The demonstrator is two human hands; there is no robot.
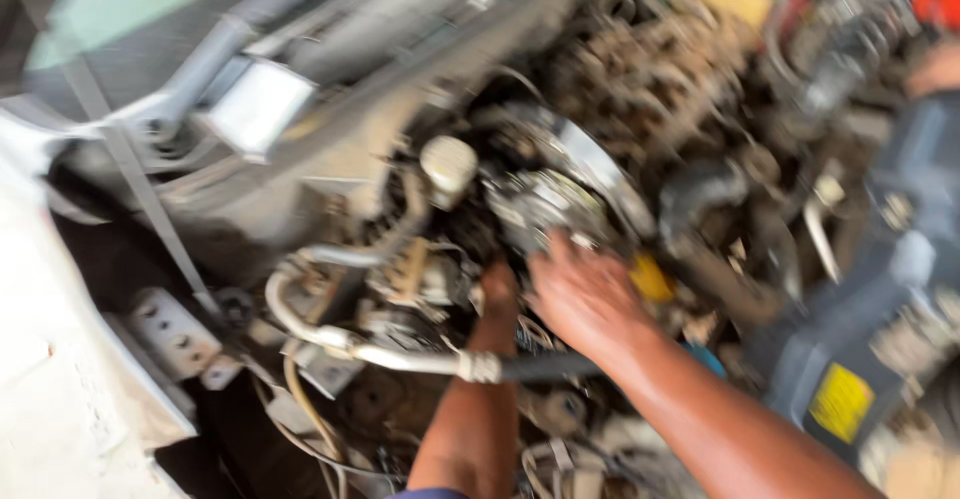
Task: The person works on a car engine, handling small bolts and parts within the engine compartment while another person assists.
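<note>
Standing by the open engine bay, frame is motion-blurred, so fine detail is limited.

Landmark: the round silvery engine part (548, 204) sitting mid-bay, looks like an alternator-type unit with a shiny curved cover.

Right hand (583, 294) is lying flat just below that part, fingers (552, 251) spread and touching its lower edge. Not clenched, palm down, pressing or feeling rather than grasping anything I can make out.

Left hand (497, 284) is reaching up from below, just left of the right hand, going in under the silvery part. Its fingers are buried among the parts, so I cannot tell if it is gripping something or loose.

A small yellow piece (651, 279) is showing just right of the right hand, below-right of the silvery part.

A white round cap (448, 166) is sitting just left of the silvery part, slightly above its middle.

A metal pipe with a black hose end (420, 359) is running across below the silvery part, passing in front of the left forearm.

A black hose (700, 191) is curving to the right of the silvery part.

Further right, well apart from it, a dark battery with a yellow label (842, 401) is standing at the bay edge.

Upper left of the silvery part, a grey bracket (255, 106) and the car's pale bodywork (60, 359) are framing the bay.
</note>
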